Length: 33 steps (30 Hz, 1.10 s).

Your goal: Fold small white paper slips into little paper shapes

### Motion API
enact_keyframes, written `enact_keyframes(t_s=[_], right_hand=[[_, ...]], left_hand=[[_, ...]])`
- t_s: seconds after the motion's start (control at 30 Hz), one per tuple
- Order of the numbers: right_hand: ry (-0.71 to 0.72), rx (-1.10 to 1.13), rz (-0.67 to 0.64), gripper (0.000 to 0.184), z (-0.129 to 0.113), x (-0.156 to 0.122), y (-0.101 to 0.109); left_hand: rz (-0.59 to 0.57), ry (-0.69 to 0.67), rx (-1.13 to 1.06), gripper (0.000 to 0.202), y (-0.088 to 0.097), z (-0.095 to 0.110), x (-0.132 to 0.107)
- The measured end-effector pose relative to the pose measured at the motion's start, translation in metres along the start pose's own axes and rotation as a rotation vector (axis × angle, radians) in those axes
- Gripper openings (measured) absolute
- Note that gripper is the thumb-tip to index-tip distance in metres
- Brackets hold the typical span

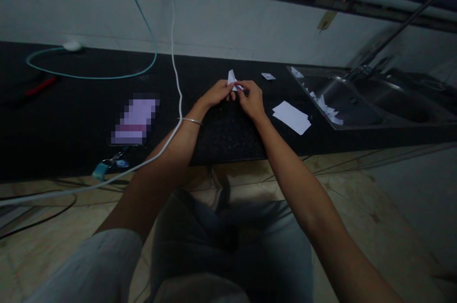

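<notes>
A small white folded piece of paper is pinched between both hands above the black countertop. My left hand grips its left side with fingers closed; a thin bangle circles that wrist. My right hand pinches the paper's right side, fingers curled. One pointed corner of the paper sticks up above the fingertips. A stack of white paper sheets lies on the counter just right of my right hand.
A steel sink with paper scraps inside sits at right, a small paper bit behind the hands. A phone lies at left, keys at the edge. A white cable and teal cable cross the counter.
</notes>
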State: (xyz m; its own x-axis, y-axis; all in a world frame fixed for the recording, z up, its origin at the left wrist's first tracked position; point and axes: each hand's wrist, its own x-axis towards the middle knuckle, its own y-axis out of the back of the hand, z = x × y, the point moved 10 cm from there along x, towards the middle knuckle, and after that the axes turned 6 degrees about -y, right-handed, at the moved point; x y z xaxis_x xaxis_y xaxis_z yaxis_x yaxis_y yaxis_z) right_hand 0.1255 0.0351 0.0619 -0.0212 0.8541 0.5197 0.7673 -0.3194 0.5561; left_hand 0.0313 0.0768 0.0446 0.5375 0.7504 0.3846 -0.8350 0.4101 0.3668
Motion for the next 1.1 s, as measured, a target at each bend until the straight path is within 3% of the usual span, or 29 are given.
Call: enact_keyframes(t_s=[0.23, 0.47, 0.57, 0.67, 0.77, 0.9, 1.1], right_hand=[[0.049, -0.078, -0.055, 0.030, -0.007, -0.003, -0.006], [0.048, -0.015, -0.067, 0.038, -0.008, -0.002, -0.007], [-0.034, 0.099, -0.042, 0.043, 0.005, 0.003, -0.004], [-0.210, 0.283, 0.042, 0.048, 0.032, 0.005, 0.002], [-0.346, 0.415, 0.005, 0.047, 0.049, 0.005, -0.007], [-0.347, 0.484, -0.096, 0.040, 0.041, 0.003, -0.015], [-0.341, 0.506, -0.117, 0.032, 0.033, 0.000, -0.013]], left_hand=[[0.043, 0.048, 0.033, 0.058, 0.004, 0.007, -0.005], [0.104, 0.022, 0.069, 0.058, 0.011, 0.008, -0.003], [0.112, -0.003, 0.070, 0.059, 0.012, 0.010, -0.004], [0.121, -0.019, 0.064, 0.056, 0.012, 0.010, -0.006], [0.128, -0.017, 0.057, 0.049, 0.010, 0.008, -0.008], [0.118, -0.029, 0.046, 0.042, 0.005, 0.011, -0.009], [0.106, -0.059, 0.023, 0.040, 0.003, 0.016, -0.009]])
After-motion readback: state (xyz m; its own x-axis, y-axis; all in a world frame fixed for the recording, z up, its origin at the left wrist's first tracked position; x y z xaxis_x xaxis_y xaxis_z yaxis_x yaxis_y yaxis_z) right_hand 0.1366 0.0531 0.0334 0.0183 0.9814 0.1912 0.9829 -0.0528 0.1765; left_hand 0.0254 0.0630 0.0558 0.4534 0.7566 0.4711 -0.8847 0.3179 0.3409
